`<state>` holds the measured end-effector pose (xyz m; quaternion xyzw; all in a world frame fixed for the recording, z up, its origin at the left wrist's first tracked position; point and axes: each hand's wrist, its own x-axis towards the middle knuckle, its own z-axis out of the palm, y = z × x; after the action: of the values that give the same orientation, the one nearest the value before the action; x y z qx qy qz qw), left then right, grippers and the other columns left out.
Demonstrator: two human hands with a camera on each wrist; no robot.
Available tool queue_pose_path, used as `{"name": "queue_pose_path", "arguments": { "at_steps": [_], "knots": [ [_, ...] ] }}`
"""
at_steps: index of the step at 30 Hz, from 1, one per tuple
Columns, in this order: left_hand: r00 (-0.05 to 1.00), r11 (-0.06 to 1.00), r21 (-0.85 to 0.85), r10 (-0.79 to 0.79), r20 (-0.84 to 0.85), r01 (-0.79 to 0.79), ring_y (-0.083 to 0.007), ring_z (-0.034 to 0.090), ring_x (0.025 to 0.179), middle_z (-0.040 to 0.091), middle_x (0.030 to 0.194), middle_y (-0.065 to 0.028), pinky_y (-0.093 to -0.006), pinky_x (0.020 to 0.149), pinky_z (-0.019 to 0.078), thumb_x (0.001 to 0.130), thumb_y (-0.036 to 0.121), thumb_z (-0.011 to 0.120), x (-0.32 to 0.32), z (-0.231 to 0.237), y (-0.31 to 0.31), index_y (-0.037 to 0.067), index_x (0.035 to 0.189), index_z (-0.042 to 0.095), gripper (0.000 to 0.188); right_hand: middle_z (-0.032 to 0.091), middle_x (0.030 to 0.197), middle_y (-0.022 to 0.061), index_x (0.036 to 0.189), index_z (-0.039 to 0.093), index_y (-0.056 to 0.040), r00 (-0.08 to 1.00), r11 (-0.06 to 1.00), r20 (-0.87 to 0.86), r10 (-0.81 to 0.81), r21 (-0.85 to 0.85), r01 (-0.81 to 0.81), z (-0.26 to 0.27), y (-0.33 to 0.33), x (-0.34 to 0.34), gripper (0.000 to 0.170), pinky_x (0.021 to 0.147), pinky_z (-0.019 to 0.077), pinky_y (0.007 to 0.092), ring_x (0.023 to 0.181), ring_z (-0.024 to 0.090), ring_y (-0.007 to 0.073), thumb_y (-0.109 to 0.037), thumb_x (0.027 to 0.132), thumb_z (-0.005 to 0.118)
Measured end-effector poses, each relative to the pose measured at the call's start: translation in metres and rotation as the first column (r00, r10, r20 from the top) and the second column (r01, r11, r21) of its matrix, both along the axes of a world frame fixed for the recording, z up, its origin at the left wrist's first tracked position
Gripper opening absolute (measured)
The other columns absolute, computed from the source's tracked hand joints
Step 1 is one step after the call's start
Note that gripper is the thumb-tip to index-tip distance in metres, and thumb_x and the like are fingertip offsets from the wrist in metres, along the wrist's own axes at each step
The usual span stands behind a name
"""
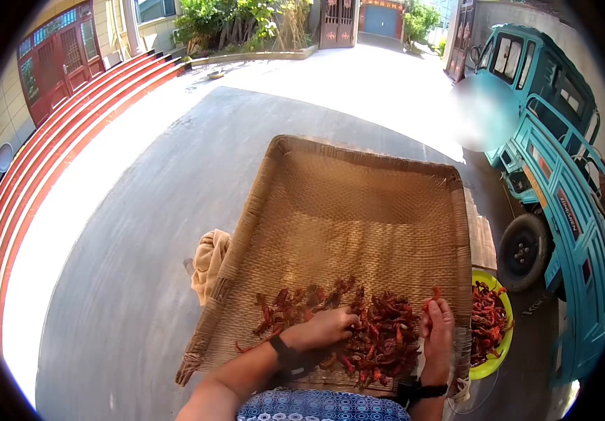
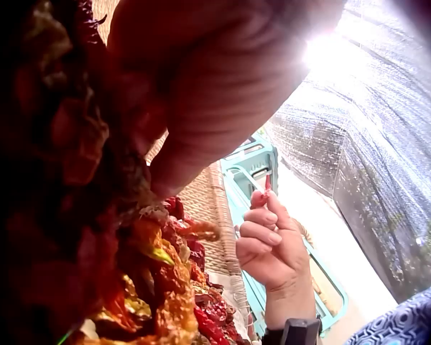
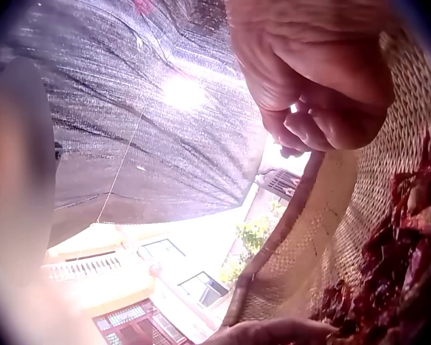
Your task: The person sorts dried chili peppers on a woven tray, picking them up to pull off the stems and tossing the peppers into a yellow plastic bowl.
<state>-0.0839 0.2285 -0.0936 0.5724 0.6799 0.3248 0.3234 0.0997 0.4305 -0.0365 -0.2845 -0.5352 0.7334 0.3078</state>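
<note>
Dried red chilies [image 1: 385, 335] lie heaped in the near part of a large woven tray [image 1: 358, 231]. My left hand [image 1: 320, 330] is at the heap's left side, fingers bent down onto the chilies; in the left wrist view the fingers [image 2: 194, 136] touch the pile, and whether they pinch one is too dark to tell. Raised over the tray's right side, my right hand [image 1: 437, 328] pinches a red chili [image 1: 436, 292] between thumb and fingertips. The left wrist view shows that chili [image 2: 268, 181] upright above the right hand [image 2: 273, 248], its other fingers curled.
A yellow-green basin [image 1: 504, 344] of red chilies stands just right of the tray. Beige cloth [image 1: 211, 263] lies at the tray's left edge. A teal three-wheeled truck [image 1: 562, 203] is at the right, red-edged steps [image 1: 71, 133] at the left. Dark netting [image 3: 165, 144] hangs overhead.
</note>
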Motion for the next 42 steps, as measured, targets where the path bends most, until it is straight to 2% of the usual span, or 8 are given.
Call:
{"name": "queue_pose_path", "arguments": {
  "at_steps": [6, 14, 19, 22, 28, 32, 35, 42],
  "knots": [
    [0.995, 0.999, -0.008, 0.035, -0.098, -0.035, -0.0360, 0.061, 0.092, 0.060, 0.103, -0.0160, -0.0452, 0.078, 0.0499, 0.086, 0.028, 0.062, 0.004, 0.010, 0.001, 0.007, 0.101, 0.061, 0.026, 0.048, 0.068, -0.0013, 0.110, 0.061, -0.0033, 0.776, 0.886, -0.565, -0.279, -0.463, -0.019, -0.028, 0.120, 0.081, 0.029, 0.042, 0.0383, 0.0251, 0.049, 0.044, 0.0087, -0.028, 0.105, 0.046],
    [0.991, 0.985, 0.103, 0.136, 0.011, -0.136, -0.0313, 0.063, 0.084, 0.064, 0.089, -0.0130, -0.0416, 0.072, 0.0496, 0.090, 0.018, 0.065, 0.002, 0.018, 0.006, 0.004, 0.097, 0.059, 0.016, 0.059, 0.081, -0.0042, 0.111, 0.063, -0.0127, 0.875, 0.824, -0.336, -0.348, -0.555, 0.115, -0.036, 0.071, 0.059, 0.019, 0.051, 0.0416, 0.0249, 0.057, 0.048, 0.0077, -0.024, 0.103, 0.050],
    [0.964, 0.969, 0.101, 0.206, 0.167, -0.224, -0.0181, 0.057, 0.073, 0.060, 0.081, -0.0091, -0.0342, 0.066, 0.0461, 0.094, 0.014, 0.063, 0.003, 0.029, 0.007, 0.000, 0.096, 0.056, 0.016, 0.061, 0.080, -0.0028, 0.108, 0.062, -0.0115, 0.969, 0.933, -0.062, -0.238, -0.291, 0.211, -0.025, 0.029, 0.034, 0.013, 0.052, 0.0406, 0.0233, 0.059, 0.050, 0.0070, -0.020, 0.099, 0.058],
    [0.936, 0.954, 0.142, 0.216, 0.277, -0.263, -0.0122, 0.054, 0.072, 0.060, 0.079, -0.0043, -0.0297, 0.063, 0.0447, 0.095, 0.015, 0.063, 0.005, 0.034, 0.008, 0.001, 0.095, 0.057, 0.016, 0.061, 0.082, -0.0025, 0.110, 0.061, -0.0086, 0.989, 0.998, 0.141, 0.053, 0.029, -0.058, -0.011, -0.002, 0.020, 0.017, 0.055, 0.0450, 0.0235, 0.061, 0.051, 0.0061, -0.020, 0.099, 0.057],
    [0.748, 0.949, -0.037, 0.270, 0.607, -0.312, -0.0084, 0.054, 0.068, 0.060, 0.079, -0.0009, -0.0255, 0.062, 0.0457, 0.095, 0.017, 0.064, 0.009, 0.047, 0.009, 0.003, 0.095, 0.056, 0.016, 0.069, 0.080, 0.0092, 0.099, 0.066, -0.0060, 0.805, 0.731, 0.534, 0.260, 0.436, -0.525, 0.009, -0.049, -0.015, 0.027, 0.062, 0.0497, 0.0342, 0.069, 0.065, 0.0214, -0.032, 0.093, 0.066],
    [0.650, 0.916, -0.052, 0.321, 0.688, -0.397, -0.0044, 0.049, 0.063, 0.058, 0.078, 0.0012, -0.0206, 0.054, 0.0408, 0.095, 0.013, 0.064, 0.010, 0.043, 0.010, 0.005, 0.097, 0.053, 0.014, 0.065, 0.072, 0.0146, 0.086, 0.065, -0.0052, 0.659, 0.583, 0.701, 0.271, 0.426, -0.692, 0.024, -0.061, -0.023, 0.039, 0.065, 0.0488, 0.0423, 0.072, 0.066, 0.0323, -0.043, 0.092, 0.061],
    [0.677, 0.901, -0.008, 0.331, 0.657, -0.433, -0.0039, 0.049, 0.063, 0.058, 0.078, 0.0013, -0.0203, 0.053, 0.0407, 0.096, 0.012, 0.063, 0.008, 0.037, 0.010, 0.005, 0.096, 0.053, 0.012, 0.062, 0.069, 0.0159, 0.086, 0.064, -0.0045, 0.707, 0.696, 0.611, 0.357, 0.330, -0.637, 0.012, -0.064, -0.023, 0.036, 0.064, 0.0470, 0.0442, 0.071, 0.065, 0.0337, -0.040, 0.092, 0.062],
    [0.623, 0.899, -0.105, 0.375, 0.687, -0.425, -0.0036, 0.050, 0.059, 0.059, 0.079, 0.0025, -0.0183, 0.050, 0.0382, 0.099, 0.019, 0.059, 0.007, 0.038, 0.010, 0.009, 0.096, 0.053, 0.012, 0.061, 0.067, 0.0046, 0.089, 0.065, -0.0028, 0.772, 0.638, 0.542, 0.333, 0.473, -0.608, 0.004, -0.059, -0.019, 0.018, 0.054, 0.0454, 0.0281, 0.060, 0.059, 0.0106, -0.020, 0.094, 0.063]
  ]
}}
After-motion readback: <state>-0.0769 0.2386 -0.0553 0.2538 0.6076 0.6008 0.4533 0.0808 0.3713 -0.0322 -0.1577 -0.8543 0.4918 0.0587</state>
